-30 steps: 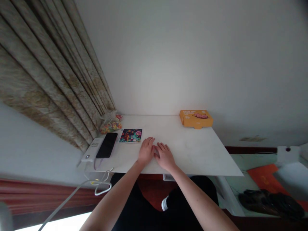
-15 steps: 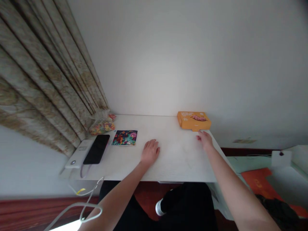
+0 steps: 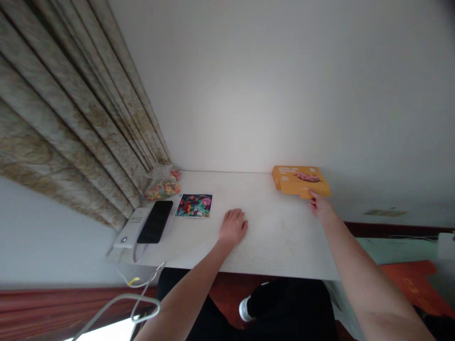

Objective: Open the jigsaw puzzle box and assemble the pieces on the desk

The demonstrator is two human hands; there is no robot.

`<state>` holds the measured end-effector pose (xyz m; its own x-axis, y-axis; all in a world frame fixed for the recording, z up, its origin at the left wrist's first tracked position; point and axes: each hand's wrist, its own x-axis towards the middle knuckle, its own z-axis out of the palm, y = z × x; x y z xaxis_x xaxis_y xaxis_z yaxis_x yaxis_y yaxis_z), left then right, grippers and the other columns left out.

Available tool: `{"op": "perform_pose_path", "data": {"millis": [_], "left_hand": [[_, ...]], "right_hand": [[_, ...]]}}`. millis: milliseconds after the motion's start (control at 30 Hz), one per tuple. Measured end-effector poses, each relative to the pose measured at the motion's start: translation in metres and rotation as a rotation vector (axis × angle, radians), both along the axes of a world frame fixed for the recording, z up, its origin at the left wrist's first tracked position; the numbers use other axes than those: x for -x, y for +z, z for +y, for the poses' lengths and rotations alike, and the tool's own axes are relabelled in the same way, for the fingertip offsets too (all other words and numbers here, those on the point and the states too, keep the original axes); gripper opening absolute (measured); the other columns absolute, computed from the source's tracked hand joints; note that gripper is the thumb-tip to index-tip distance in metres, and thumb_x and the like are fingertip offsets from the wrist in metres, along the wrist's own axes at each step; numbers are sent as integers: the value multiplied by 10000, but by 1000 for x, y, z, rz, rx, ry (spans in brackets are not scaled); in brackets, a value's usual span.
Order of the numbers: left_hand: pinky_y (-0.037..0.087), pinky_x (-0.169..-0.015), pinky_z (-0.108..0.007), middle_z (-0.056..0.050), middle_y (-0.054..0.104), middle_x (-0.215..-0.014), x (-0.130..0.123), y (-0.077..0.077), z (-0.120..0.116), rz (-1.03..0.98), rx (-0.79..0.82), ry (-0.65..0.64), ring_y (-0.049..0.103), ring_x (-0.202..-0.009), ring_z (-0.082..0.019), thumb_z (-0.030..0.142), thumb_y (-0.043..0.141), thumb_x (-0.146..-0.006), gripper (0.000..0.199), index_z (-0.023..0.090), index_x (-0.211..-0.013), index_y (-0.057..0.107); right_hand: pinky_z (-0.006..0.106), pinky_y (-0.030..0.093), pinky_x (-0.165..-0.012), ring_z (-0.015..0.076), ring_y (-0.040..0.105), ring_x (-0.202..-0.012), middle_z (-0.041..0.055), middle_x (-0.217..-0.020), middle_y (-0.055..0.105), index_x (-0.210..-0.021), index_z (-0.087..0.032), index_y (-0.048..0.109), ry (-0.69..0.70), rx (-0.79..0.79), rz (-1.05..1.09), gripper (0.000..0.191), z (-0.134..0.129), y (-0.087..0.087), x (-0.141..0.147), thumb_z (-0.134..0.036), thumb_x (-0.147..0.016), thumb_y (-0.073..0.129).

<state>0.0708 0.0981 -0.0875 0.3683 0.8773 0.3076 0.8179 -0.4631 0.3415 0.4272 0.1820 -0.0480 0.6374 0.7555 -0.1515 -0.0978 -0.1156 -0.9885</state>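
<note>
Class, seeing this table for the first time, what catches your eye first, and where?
The orange box stands out at the far right of the white table, its front tab held by the right hand. Next comes the colourful picture card, to the left of the resting left hand.

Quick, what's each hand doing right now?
Left hand: open, palm down on the white table.
Right hand: closed, pinching the front flap of the yellow box.

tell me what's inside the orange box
Nothing inside the orange box can be seen: its printed lid covers the contents, if any. Only the outside shows, with the right hand gripping its front edge.
</note>
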Motion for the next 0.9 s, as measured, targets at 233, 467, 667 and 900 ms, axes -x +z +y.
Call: {"op": "perform_pose_path", "data": {"millis": [233, 467, 667, 900], "left_hand": [[487, -1080, -500, -141, 678, -1230, -1, 6, -2, 12, -6, -31, 623, -1173, -284, 172, 528, -955, 230, 188, -1138, 665], [457, -1132, -517, -159, 589, -1430, 3, 7, -10, -99, 11, -143, 560, -1331, -303, 294, 615, -944, 529, 196, -1447, 484], [429, -1184, -499, -181, 486, -1507, 6, 14, -23, -316, 3, -237, 483, -1417, -310, 439, 717, -890, 726, 188, -1491, 395], [483, -1140, -467, -150, 563, -1407, 6, 20, -28, -299, -66, -318, 535, -1355, -270, 396, 533, -1014, 287, 204, -1207, 624]], "right_hand": [[193, 179, -341, 24, 222, -394, -124, -555, 399, -706, -235, 461, 68, 22, 235, 382, -64, 14, 18, -213, -685, 841], [189, 224, -332, 25, 289, -399, -83, -656, 558, -815, -210, 585, 231, -84, 289, 416, -145, 22, 74, -353, -576, 895], [211, 329, -411, 70, 441, -454, -24, -662, 636, -749, -217, 565, 297, -129, 236, 473, -177, 52, 107, -573, -661, 864], [207, 427, -550, 114, 593, -662, 52, -918, 753, -1005, -206, 665, 272, -234, -76, 588, -109, 88, 98, -723, -733, 726]]}}
